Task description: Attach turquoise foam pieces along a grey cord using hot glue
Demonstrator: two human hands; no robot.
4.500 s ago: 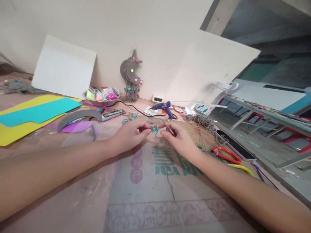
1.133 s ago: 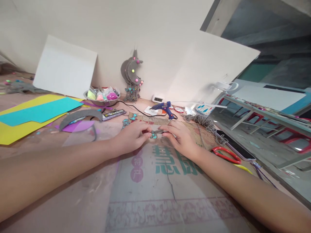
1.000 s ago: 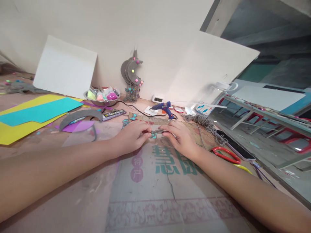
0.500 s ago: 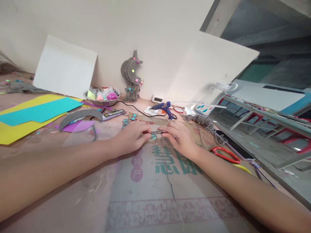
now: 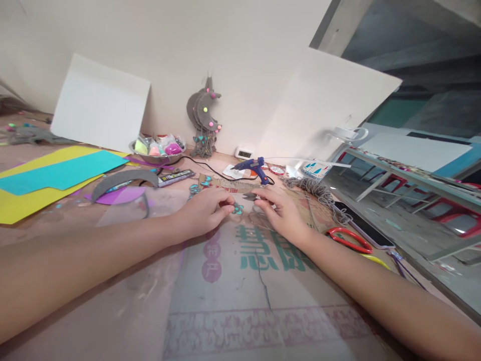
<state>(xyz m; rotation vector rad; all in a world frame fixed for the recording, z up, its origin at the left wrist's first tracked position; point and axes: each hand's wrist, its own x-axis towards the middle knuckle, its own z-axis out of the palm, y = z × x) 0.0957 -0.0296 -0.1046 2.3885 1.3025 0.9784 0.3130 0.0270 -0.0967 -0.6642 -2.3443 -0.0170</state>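
My left hand point(image 5: 210, 210) pinches a small teal flower-shaped piece with grey edging point(image 5: 238, 208) between thumb and fingertips. Opposite it, my right hand point(image 5: 280, 213) has its fingers closed on a small dark grey pointed piece point(image 5: 248, 196), whose kind I cannot make out. A narrow gap separates the two pieces. Both hands are over a clear printed plastic sheet point(image 5: 225, 301) on the table. A grey strand point(image 5: 264, 286) trails across the sheet toward me. More teal-and-grey pieces point(image 5: 194, 189) lie just beyond my left hand.
Behind my hands lies a blue glue gun point(image 5: 251, 166) with its cord. Grey yarn point(image 5: 319, 193), a phone point(image 5: 363, 225) and red-handled scissors point(image 5: 349, 240) are at right. At left are coloured sheets point(image 5: 60, 173), a grey crescent point(image 5: 126, 181) and a bowl point(image 5: 158, 155). A moon ornament point(image 5: 205, 110) hangs behind.
My right hand has drawn slightly right, taking the grey pointed piece away from the flower piece. The flower piece shows more fully now. My left hand has hardly moved.
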